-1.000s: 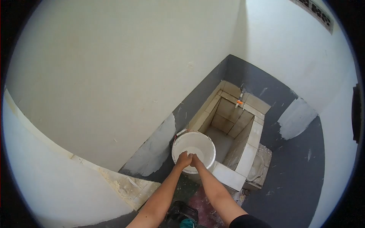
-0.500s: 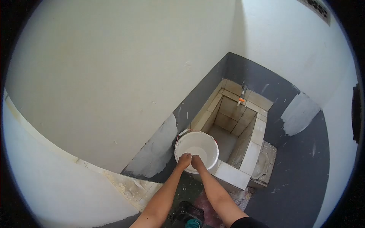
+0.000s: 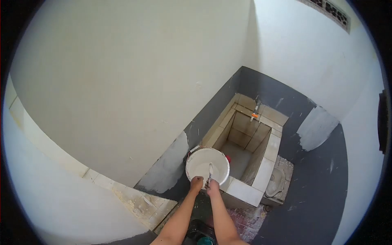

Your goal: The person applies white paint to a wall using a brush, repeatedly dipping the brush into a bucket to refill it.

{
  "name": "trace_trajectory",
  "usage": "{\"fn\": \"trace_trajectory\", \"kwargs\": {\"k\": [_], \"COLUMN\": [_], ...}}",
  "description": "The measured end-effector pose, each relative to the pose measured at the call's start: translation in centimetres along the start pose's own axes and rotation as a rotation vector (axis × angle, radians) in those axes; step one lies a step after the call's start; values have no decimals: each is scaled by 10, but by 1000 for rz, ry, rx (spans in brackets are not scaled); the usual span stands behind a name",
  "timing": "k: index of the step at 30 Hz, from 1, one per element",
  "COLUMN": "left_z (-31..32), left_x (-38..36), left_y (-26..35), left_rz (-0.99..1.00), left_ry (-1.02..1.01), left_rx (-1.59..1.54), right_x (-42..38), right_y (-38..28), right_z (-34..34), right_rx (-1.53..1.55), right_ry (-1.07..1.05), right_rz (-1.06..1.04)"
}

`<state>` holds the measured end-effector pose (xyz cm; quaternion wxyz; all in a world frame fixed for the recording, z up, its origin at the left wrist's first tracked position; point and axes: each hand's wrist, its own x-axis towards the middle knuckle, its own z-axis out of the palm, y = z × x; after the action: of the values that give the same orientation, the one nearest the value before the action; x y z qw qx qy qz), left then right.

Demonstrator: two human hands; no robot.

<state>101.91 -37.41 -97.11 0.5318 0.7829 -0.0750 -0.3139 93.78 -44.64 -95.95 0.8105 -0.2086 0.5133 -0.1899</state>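
A white bucket (image 3: 223, 161) with smeared paint or plaster on its rim stands at the corner of a tiled basin, pale material inside it. My left hand (image 3: 197, 184) is closed at the bucket's near rim; what it grips, if anything, is hidden. Just to its right, my right hand (image 3: 212, 187) is closed around a slim tool with a white-coated end (image 3: 211, 168), which points away from me over the bucket's inside. Its exact kind is too small to tell. Both arms reach forward from below.
The tiled basin (image 3: 245, 199) has a tap with an orange handle (image 3: 255, 115) at its far end. A squat toilet (image 3: 276, 182) lies right of it. Grey-painted lower walls (image 3: 314, 175) carry whitish patches (image 3: 318, 128). A tiled ledge (image 3: 157, 210) is at lower left.
My right hand has turned, and the white-ended tool now shows above it. My left hand has shifted toward the near rim. The view has tilted slightly up.
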Motion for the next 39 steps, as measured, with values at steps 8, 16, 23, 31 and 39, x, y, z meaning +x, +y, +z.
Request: {"fn": "trace_trajectory", "kwargs": {"k": [8,16,23,31,39], "left_z": [-21,-23,-25,-40,-44], "left_x": [-43,-56,-57,-80,-66], "left_y": [21,50,47,75,68], "left_rz": [-212,-242,-226,-188,-169], "left_ry": [-187,-167,-220,-243,-316], "left_rx": [-73,-232,-230,-284,-254], "right_x": [-47,-69,-16,-77,-99], "right_y": [-15,-32,14,-12,-17], "right_z": [6,10,-8,21,38], "right_rx": [-347,-510,-713,-636,-909], "right_ry": [-84,-24,-88,-38,212], "right_rz": [-119,-120,-581,-326,-560]}}
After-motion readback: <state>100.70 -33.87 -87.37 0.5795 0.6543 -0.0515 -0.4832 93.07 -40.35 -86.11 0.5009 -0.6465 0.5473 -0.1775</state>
